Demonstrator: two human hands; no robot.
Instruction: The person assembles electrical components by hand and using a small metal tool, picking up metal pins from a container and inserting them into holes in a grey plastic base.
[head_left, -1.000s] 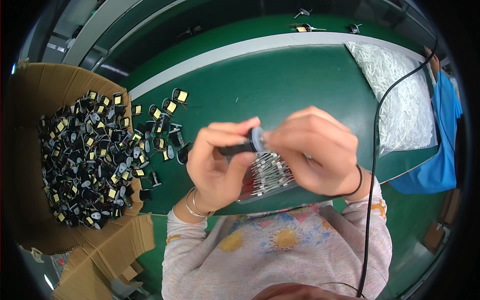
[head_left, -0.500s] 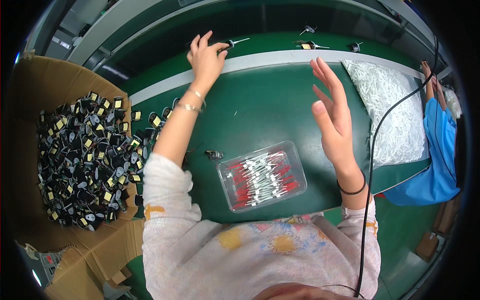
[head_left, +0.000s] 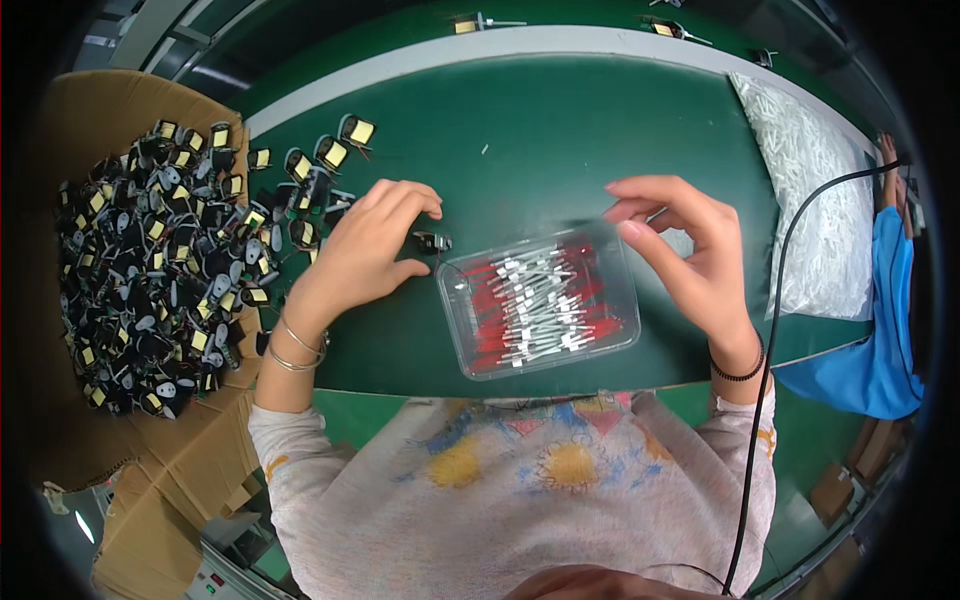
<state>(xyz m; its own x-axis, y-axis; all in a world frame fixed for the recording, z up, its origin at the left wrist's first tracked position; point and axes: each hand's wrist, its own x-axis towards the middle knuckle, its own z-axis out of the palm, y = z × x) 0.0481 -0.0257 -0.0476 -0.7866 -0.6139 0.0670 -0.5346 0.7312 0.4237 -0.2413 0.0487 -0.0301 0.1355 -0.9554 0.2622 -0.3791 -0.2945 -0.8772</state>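
Here the left hand (head_left: pixel 365 250) rests on the green table (head_left: pixel 540 130), fingers curled and loosely parted, with fingertip and thumb just beside a small black part (head_left: pixel 432 241); whether they touch it cannot be told, nor which way it points. To the right of that hand lies a clear plastic tray (head_left: pixel 540 300), its long axis running from the left hand toward the right hand and tilted slightly up on that side. Red-and-white pins (head_left: pixel 540 305) lie inside, mostly along the same axis. The right hand (head_left: pixel 690 255) hovers open over the tray's right end, fingers spread, holding nothing. Left of the left hand, a cardboard box (head_left: pixel 90 120) holds black-and-yellow parts (head_left: pixel 150 260).
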